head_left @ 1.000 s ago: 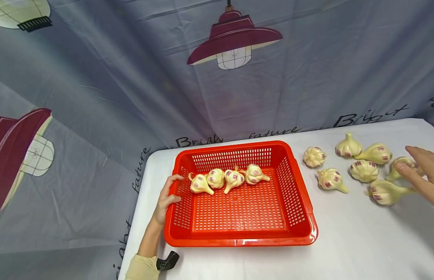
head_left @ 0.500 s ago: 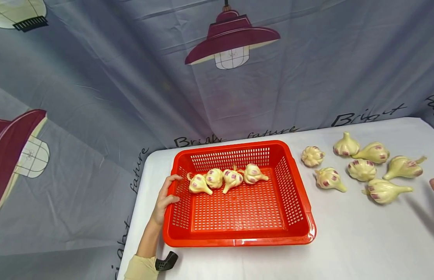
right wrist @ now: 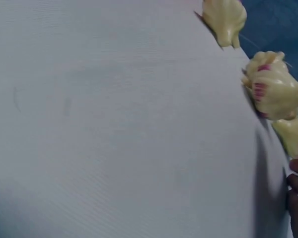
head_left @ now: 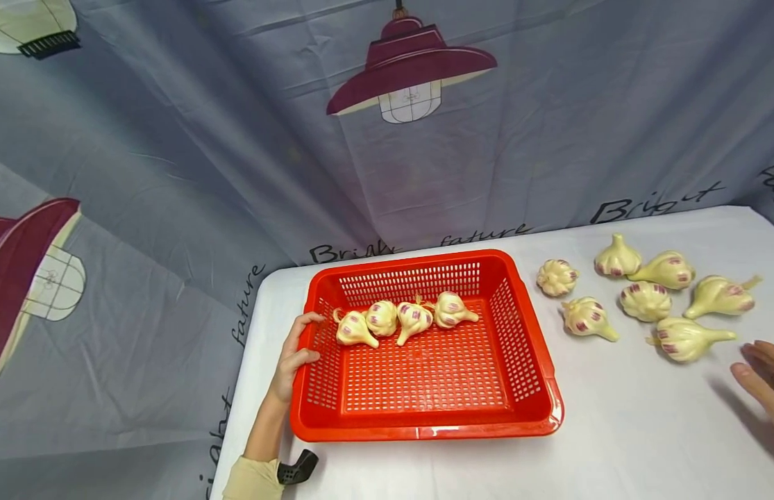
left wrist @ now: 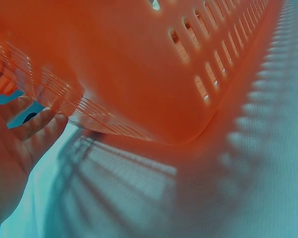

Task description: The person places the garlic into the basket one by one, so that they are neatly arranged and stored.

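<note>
Right fingers (head_left: 770, 353) (partly cut off) near garlic (head_left: 685, 340), contact unclear.

Left wrist view: orange-red plastic basket with slotted walls (left wrist: 124, 64), rounded corner visible. Bare left hand (left wrist: 12, 156) at basket's left, fingertips touching its wall. Pale cloth surface (left wrist: 273, 203) beneath basket; striped grey shadow (left wrist: 124, 173) just below it

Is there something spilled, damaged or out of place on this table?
Nothing stands out. Four garlic bulbs lie in a rough row inside the red basket, seven more bulbs lie loose on the white table, and no spill or damage shows.
</note>
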A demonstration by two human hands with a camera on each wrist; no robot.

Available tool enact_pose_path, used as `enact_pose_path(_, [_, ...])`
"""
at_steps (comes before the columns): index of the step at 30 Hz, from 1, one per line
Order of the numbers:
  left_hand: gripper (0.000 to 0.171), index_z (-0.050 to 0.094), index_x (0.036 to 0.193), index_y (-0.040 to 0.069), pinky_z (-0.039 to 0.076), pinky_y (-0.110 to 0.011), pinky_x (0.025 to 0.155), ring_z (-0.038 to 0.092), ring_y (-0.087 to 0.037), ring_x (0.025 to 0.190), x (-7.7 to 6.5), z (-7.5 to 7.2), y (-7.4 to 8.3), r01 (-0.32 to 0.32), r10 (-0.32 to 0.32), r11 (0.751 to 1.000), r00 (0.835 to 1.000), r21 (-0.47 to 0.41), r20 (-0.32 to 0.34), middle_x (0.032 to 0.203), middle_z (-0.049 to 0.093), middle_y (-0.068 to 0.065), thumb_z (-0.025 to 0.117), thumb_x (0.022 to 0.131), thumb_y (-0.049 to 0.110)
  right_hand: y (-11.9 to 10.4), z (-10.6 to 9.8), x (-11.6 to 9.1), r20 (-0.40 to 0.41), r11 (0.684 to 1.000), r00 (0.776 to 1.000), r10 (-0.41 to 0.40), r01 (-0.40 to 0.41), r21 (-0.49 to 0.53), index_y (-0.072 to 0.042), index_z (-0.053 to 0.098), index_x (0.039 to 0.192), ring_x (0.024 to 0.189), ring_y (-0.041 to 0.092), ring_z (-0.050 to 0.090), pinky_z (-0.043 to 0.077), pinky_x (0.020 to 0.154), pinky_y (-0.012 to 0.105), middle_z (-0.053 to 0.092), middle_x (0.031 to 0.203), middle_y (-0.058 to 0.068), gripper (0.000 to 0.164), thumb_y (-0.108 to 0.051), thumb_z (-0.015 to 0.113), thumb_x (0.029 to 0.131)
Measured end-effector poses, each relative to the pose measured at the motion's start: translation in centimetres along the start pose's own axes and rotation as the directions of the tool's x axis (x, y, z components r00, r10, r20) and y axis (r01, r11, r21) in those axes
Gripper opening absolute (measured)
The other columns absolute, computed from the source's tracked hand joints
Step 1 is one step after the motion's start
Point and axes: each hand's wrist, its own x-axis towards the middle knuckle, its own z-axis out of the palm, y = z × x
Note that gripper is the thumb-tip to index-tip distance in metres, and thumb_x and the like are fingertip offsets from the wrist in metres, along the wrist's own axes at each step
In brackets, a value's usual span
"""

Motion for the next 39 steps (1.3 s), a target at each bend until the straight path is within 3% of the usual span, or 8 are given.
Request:
enact_pose_path(1, [0.06, 0.035, 0.134, 0.002, 0.056, -0.04, 0.077, 0.051, -0.041, 0.107, 0.0, 0.0, 0.0, 0.0, 0.0, 1.0, 1.0, 0.001, -0.002, 0.134, 0.036, -0.03, 0.038, 0.075, -0.003, -0.4, 0.2, -0.1, 0.011, 1.0, 1.0, -0.009, 0.008, 0.015, 0.0, 0.005, 0.16, 0.146, -0.005, 0.003, 0.0, 0.112, 0.012, 0.009, 0.166, 0.015, 0.073, -0.018, 0.051, 0.105])
enact_pose_path(3, [0.06, 0.036, 0.134, 0.002, 0.056, -0.04, 0.077, 0.051, -0.042, 0.107, -0.1, -0.1, 0.0, -0.001, 0.001, 1.0, 1.0, 0.006, -0.008, 0.134, 0.036, -0.029, 0.038, 0.074, -0.003, -1.0, 0.5, -0.2, 0.007, 0.998, 1.0, -0.019, 0.018, 0.062, -0.006, 0.005, 0.161, 0.137, -0.017, 0.008, 0.002, 0.107, 0.005, 0.008, 0.166, 0.001, 0.08, -0.014, 0.058, 0.101])
enact_pose_path(7, [0.06, 0.036, 0.134, 0.003, 0.056, -0.041, 0.077, 0.05, -0.044, 0.107, -0.2, -0.1, 0.0, 0.003, -0.003, 1.0, 1.0, 0.005, -0.007, 0.135, 0.036, -0.029, 0.038, 0.074, -0.003, -2.8, 0.9, -0.1, -0.031, 0.989, 0.998, -0.047, 0.051, 0.137, -0.007, 0.012, 0.161, 0.139, -0.011, 0.016, 0.008, 0.109, 0.007, 0.017, 0.164, -0.002, 0.083, -0.002, 0.063, 0.096])
enact_pose_path(12, [0.06, 0.034, 0.135, 0.001, 0.057, -0.041, 0.077, 0.05, -0.045, 0.108, -0.1, 0.0, 0.0, 0.005, -0.005, 1.0, 1.0, 0.009, 0.0, 0.135, 0.036, -0.027, 0.038, 0.076, -0.002, -4.7, 1.4, 0.5, -0.082, 0.947, 0.98, -0.18, 0.195, 0.257, -0.009, 0.03, 0.157, 0.139, -0.004, 0.033, 0.02, 0.11, 0.011, 0.043, 0.147, -0.015, 0.082, 0.019, 0.062, 0.087])
enact_pose_path(16, [0.059, 0.035, 0.135, 0.003, 0.057, -0.042, 0.076, 0.05, -0.046, 0.107, 0.0, 0.0, 0.0, 0.004, -0.004, 1.0, 1.0, 0.009, 0.003, 0.136, 0.036, -0.028, 0.038, 0.076, -0.002, -5.7, 1.8, 1.3, -0.088, 0.921, 0.963, -0.256, 0.271, 0.28, -0.005, 0.037, 0.153, 0.135, -0.003, 0.039, 0.025, 0.109, 0.012, 0.049, 0.136, -0.02, 0.085, 0.028, 0.063, 0.079])
enact_pose_path(21, [0.059, 0.041, 0.133, 0.011, 0.057, -0.042, 0.076, 0.05, -0.044, 0.107, 0.0, 0.1, 0.0, 0.008, -0.008, 1.0, 1.0, 0.001, -0.001, 0.135, 0.036, -0.029, 0.038, 0.075, -0.002, -6.5, 2.0, 2.1, -0.013, 0.951, 0.983, -0.185, 0.183, 0.249, -0.016, 0.034, 0.156, 0.137, -0.007, 0.031, 0.018, 0.11, 0.01, 0.043, 0.14, -0.022, 0.084, 0.015, 0.067, 0.086])
enact_pose_path(26, [0.06, 0.042, 0.132, 0.013, 0.057, -0.042, 0.075, 0.051, -0.042, 0.106, 0.1, 0.1, 0.0, 0.006, -0.006, 1.0, 1.0, 0.001, -0.003, 0.135, 0.037, -0.029, 0.038, 0.075, -0.003, -7.2, 2.0, 2.8, 0.058, 0.96, 0.987, -0.151, 0.132, 0.249, -0.02, 0.036, 0.154, 0.124, -0.012, 0.038, 0.019, 0.105, 0.005, 0.043, 0.136, -0.02, 0.081, 0.008, 0.072, 0.086])
enact_pose_path(39, [0.059, 0.041, 0.133, 0.01, 0.057, -0.042, 0.075, 0.052, -0.042, 0.106, 0.0, 0.0, 0.0, 0.016, -0.016, 1.0, 1.0, -0.007, -0.015, 0.136, 0.036, -0.029, 0.038, 0.076, -0.003, -7.1, 2.3, 3.2, 0.05, 0.995, 0.994, -0.1, 0.099, 0.014, -0.042, 0.049, 0.133, 0.087, -0.014, 0.042, 0.033, 0.07, 0.002, 0.038, 0.111, -0.042, 0.068, -0.011, 0.083, 0.082])
